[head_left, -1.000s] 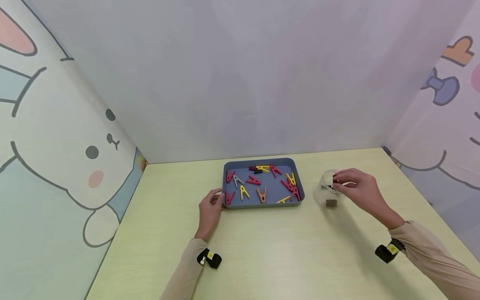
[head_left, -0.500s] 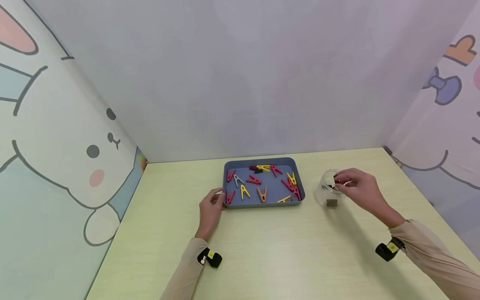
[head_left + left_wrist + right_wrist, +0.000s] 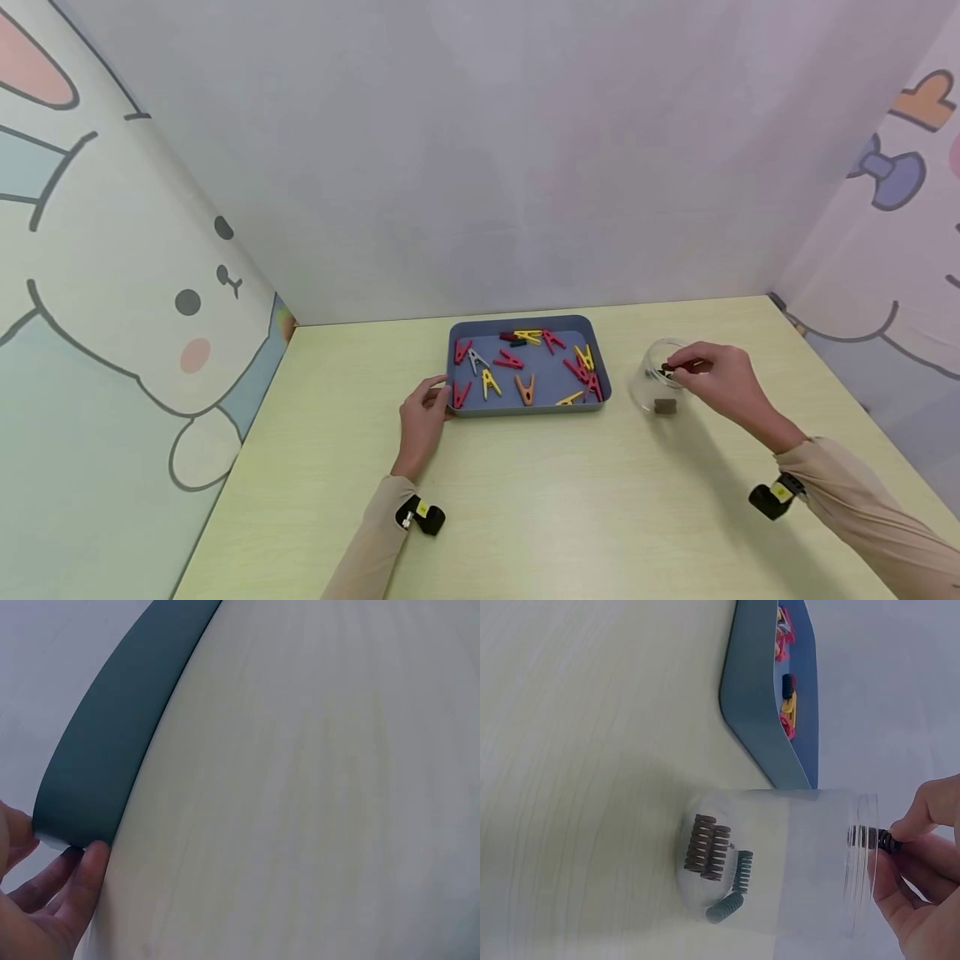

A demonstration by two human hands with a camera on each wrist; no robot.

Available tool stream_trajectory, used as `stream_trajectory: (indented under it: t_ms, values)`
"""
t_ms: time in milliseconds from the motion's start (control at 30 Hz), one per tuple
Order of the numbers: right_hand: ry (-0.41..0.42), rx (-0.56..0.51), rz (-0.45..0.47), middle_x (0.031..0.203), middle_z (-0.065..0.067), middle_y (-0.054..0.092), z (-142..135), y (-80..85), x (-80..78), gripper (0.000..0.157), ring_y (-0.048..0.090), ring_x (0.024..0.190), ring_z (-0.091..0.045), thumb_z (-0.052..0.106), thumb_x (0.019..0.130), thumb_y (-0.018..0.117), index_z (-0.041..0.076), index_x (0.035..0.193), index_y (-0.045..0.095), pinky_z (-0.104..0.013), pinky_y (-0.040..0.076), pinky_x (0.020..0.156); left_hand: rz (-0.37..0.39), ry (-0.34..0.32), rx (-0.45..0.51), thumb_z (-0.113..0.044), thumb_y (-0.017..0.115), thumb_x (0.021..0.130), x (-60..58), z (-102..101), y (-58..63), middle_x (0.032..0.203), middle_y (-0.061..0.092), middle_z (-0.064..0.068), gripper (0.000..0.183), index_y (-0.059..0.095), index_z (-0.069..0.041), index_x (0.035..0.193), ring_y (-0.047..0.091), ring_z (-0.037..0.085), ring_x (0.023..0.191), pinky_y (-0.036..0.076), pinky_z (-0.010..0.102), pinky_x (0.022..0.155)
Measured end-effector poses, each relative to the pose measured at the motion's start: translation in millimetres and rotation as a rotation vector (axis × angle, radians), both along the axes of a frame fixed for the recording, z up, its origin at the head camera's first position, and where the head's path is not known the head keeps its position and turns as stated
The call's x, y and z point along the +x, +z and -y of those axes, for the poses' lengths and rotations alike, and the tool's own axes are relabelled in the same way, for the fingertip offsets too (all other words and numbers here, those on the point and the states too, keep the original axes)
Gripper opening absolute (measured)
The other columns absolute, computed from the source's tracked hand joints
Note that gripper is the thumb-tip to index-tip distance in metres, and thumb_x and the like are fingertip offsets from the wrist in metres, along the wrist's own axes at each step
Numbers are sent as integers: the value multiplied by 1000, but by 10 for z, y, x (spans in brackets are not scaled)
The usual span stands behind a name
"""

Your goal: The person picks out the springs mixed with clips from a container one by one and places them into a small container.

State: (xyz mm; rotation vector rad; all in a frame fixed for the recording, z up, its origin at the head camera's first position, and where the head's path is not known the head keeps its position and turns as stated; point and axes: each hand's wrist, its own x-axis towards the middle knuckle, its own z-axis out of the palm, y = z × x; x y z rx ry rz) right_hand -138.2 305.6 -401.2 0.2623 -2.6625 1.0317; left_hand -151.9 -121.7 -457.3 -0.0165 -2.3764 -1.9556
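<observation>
My left hand [image 3: 422, 425] rests beside the blue-grey tray [image 3: 525, 410], fingertips against its near left corner. Plastic clips in red, yellow, grey and orange lie in it. On the right, my right hand [image 3: 716, 379] is over the mouth of a clear jar [image 3: 639, 390]. Thumb and fingers pinch a small dark coil spring [image 3: 889, 841] at the jar's rim, part of it seen through the clear wall. At the bottom of the jar lie brown springs [image 3: 700, 844] and dark green springs [image 3: 742, 871].
A dark red spring [image 3: 507, 337] and a dark green spring [image 3: 517, 343] lie at the back of the tray among the clips. The pale wooden table [image 3: 540, 500] meets a plain wall [image 3: 487, 167] behind and patterned panels on both sides.
The right hand has dipped slightly at the jar's mouth, and a dark spring now shows at its fingertips. The left hand and the tray stay in place.
</observation>
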Motion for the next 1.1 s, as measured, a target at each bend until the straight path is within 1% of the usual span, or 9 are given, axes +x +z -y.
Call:
stream_trajectory:
  t_ms: [167,400,533,700,800,933,1000,1100]
  values:
    - [-11,24,0,83,-11,70,6,-15,-19,10,58,67,-2,-2,79,68,3,85,74,-16,48,53,-2,-4,-1,-7,56,95,-4,3,-5,105,61,30,28,60,3,121,62,44,91,56,50,72]
    - [-5,27,5,80,-9,69,9,-18,-52,10,57,65,-6,-3,80,65,2,85,73,-18,48,52,-2,-9,0,-8,56,95,-6,10,-9,105,62,30,28,60,3,121,62,44,91,56,50,72]
    - [-1,31,-13,81,-9,68,23,-13,-61,11,56,67,-5,-4,81,64,1,85,72,-15,47,54,-7,-10,-1,-7,56,95,-7,9,-8,105,62,30,28,59,4,121,62,44,90,56,49,72]
    - [10,29,-68,84,-10,68,27,4,-81,11,55,69,0,-4,81,64,1,87,71,-9,45,60,5,-12,-8,-7,56,95,-24,15,-23,105,61,30,27,60,1,121,62,44,90,56,49,72]
    - [16,26,-87,86,-9,68,42,30,-83,10,55,70,2,-2,81,66,2,89,71,-7,45,61,14,-10,8,-8,57,95,-82,39,-136,104,62,30,28,60,2,121,62,43,90,56,49,71]
    - [35,19,-90,88,-9,67,90,77,-75,11,56,71,1,0,81,69,2,91,71,-7,46,62,17,4,17,-13,58,95,-152,64,-306,103,63,27,30,60,0,122,64,40,88,58,45,69]
    - [44,21,-89,89,-8,67,122,100,-76,11,57,72,0,1,82,70,3,93,71,-8,46,62,12,13,9,-16,59,95,-161,63,-337,103,64,24,30,61,-3,122,65,37,87,58,41,68]
    - [49,30,-83,89,-7,66,169,126,-89,12,58,73,-2,3,82,71,3,94,71,-8,46,63,1,21,-9,-18,59,95,-163,56,-352,101,65,20,29,62,-5,121,65,32,85,59,36,65]
